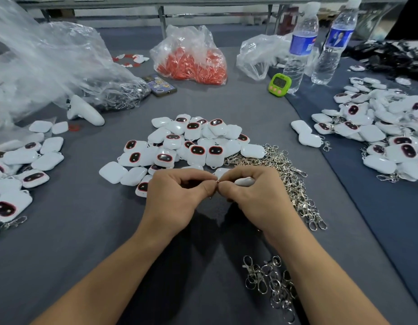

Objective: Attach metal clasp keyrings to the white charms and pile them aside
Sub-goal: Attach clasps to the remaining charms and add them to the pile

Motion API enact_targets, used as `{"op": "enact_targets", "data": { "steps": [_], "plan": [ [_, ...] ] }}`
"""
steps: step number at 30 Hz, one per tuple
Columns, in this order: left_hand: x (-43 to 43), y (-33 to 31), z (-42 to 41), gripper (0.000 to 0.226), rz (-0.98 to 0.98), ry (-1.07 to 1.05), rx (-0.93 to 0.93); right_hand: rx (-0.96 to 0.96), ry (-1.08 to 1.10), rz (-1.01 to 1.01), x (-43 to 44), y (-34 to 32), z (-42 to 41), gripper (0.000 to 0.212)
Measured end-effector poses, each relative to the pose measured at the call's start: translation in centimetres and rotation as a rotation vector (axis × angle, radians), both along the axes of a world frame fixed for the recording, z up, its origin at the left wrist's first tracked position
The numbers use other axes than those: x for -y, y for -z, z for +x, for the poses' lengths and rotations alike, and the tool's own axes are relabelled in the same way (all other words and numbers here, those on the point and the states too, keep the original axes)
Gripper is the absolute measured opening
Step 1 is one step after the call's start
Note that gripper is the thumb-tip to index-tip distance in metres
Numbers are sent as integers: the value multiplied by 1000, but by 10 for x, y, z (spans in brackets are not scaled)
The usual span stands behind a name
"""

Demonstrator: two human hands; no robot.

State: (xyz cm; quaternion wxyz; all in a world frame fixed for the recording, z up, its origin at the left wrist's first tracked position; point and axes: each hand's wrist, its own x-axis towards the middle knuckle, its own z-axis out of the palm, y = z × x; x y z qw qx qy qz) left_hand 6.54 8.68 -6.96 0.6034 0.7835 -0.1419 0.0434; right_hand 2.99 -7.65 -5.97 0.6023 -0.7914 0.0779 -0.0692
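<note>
My left hand (177,195) and my right hand (254,195) meet fingertip to fingertip above the grey table, pinching a small metal ring (217,181) between them. My right hand also grips a white charm (244,181), mostly hidden under its fingers. Just behind my hands lies a heap of loose white charms (186,144) with dark red-rimmed faces. A pile of metal clasp keyrings (290,174) stretches along the right of my right hand, and a smaller bunch of clasps (271,285) lies by my right forearm.
Charms with clasps attached lie piled at the far right (386,132) and the left edge (18,167). Behind are a bag of red parts (191,59), clear plastic bags (50,66), a phone (159,85), a green timer (279,84), two water bottles (301,48) and a white controller (84,111).
</note>
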Motion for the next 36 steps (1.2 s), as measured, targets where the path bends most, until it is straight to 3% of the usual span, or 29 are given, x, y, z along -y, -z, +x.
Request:
{"op": "enact_targets", "data": {
  "steps": [9,14,21,27,32,36],
  "plan": [
    [4,1,-6,29,107,16,115,24,-12,-167,-1,-4,-4,18],
    [4,1,-3,32,77,17,90,76,55,-269,-4,-4,-6,18],
    [9,1,-4,20,105,-50,118,42,17,-130,-9,-3,-5,9],
    [11,-1,-2,37,64,-68,56,49,87,-178,-9,2,-1,16],
    [11,2,-7,45,270,-96,230,101,75,-355,-12,7,-1,14],
    [9,2,-7,43,293,-77,282,86,56,-375,-14,6,-1,17]
  ]
}}
